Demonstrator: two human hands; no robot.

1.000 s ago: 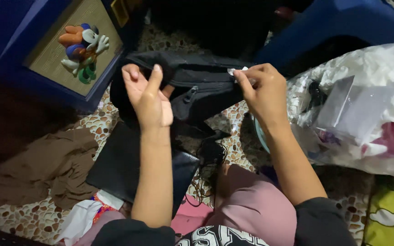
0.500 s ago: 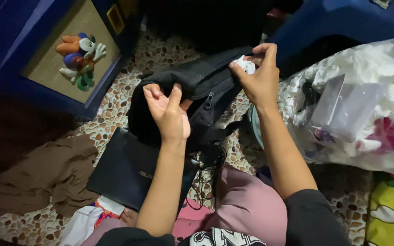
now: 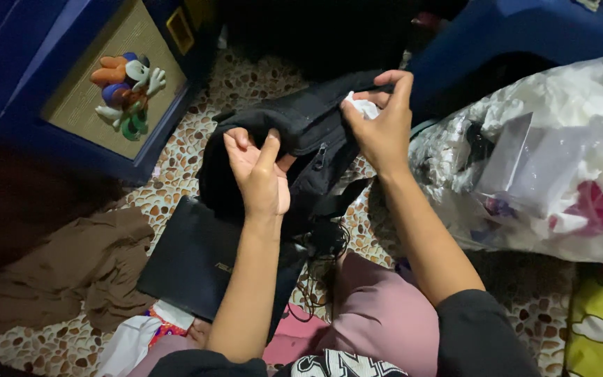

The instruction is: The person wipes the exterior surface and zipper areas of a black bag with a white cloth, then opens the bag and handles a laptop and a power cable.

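I'm holding a black bag (image 3: 301, 126) up over the pebble-pattern floor (image 3: 183, 150) w/ both hands. My left hand (image 3: 259, 174) is gripping the bag's near edge, thumb up and fingers curled round the fabric beside the zipper (image 3: 321, 155). My right hand (image 3: 382, 119) is at the bag's upper right end, fingers pinching a small white crumpled scrap (image 3: 364, 106) against the fabric. The bag is hanging between the two hands, its strap trailing down toward a tangle of black cable (image 3: 322, 241). Under my left forearm a closed dark laptop (image 3: 190, 258) is lying flat on the floor, brown cloth (image 3: 64, 265) just left of it. A clear plastic sack (image 3: 546, 167) of white stuff is sitting to my right, near my right arm. Top left, a blue cabinet (image 3: 8, 63) w/ a cartoon sticker (image 3: 125, 84).
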